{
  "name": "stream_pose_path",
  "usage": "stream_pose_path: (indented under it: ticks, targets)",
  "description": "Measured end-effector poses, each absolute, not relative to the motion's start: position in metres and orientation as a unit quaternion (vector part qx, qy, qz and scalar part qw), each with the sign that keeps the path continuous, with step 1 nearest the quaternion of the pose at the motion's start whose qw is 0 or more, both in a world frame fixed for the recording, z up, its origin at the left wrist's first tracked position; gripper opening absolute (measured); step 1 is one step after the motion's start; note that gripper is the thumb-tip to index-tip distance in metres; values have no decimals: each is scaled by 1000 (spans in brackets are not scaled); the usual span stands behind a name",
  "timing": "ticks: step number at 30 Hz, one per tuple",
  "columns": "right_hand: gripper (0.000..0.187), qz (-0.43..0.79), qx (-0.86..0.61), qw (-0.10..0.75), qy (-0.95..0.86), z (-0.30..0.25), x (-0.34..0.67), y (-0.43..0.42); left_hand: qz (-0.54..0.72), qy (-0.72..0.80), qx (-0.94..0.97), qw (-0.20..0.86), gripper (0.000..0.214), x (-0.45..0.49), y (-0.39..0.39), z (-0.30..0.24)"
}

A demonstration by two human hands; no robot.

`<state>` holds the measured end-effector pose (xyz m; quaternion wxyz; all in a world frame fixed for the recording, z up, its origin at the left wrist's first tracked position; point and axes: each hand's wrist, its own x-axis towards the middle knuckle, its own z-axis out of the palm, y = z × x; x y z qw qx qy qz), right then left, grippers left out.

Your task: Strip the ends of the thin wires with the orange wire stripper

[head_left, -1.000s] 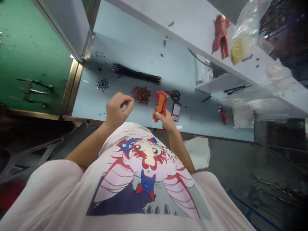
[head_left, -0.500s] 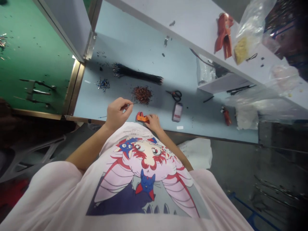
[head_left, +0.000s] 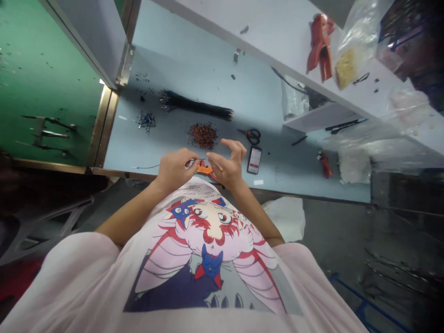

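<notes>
Two hands work close together without clearly touching. Our left hand (head_left: 173,170) pinches a thin wire (head_left: 199,160) in its fingertips, leaving the end free toward our right hand (head_left: 229,164). That hand stands open just beside it, apparently empty, though the view is poor. An orange hand tool (head_left: 204,170) lies directly under both, within easy reach. Beyond the hands sit a heap of reddish wire clippings (head_left: 203,136) and a bundle of black wires (head_left: 196,105).
</notes>
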<state>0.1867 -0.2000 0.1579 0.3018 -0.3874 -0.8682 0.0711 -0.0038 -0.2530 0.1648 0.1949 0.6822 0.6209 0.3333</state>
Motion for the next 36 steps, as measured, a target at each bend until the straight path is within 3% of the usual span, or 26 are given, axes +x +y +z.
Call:
stream_pose_path:
  ticks: [3,9,15,20,23,27,32,36]
  targets:
    - [6,69,-364,301,-879,156,185,-200,318,613,697,194,18,-5,-254,165]
    - [10,79,-375,267,-884,147,186,-200,294,579,733,202,20,-9,-257,158]
    - [13,37,-512,269,-815,129,258,-167,354,684,615,169,17,-56,-265,152]
    - [17,123,-521,180,-825,102,269,-153,445,682,478,330,17,-63,-264,151]
    - [26,159,-534,168,-813,88,240,-147,480,640,440,408,20,-44,-261,153]
    - [39,198,-525,207,-801,94,207,-141,509,619,415,431,21,-28,-261,160]
    - [21,377,-449,275,-762,140,182,-166,518,616,424,415,21,-23,-262,165]
    - [24,507,-369,304,-717,172,165,-193,510,599,452,421,21,-14,-258,167]
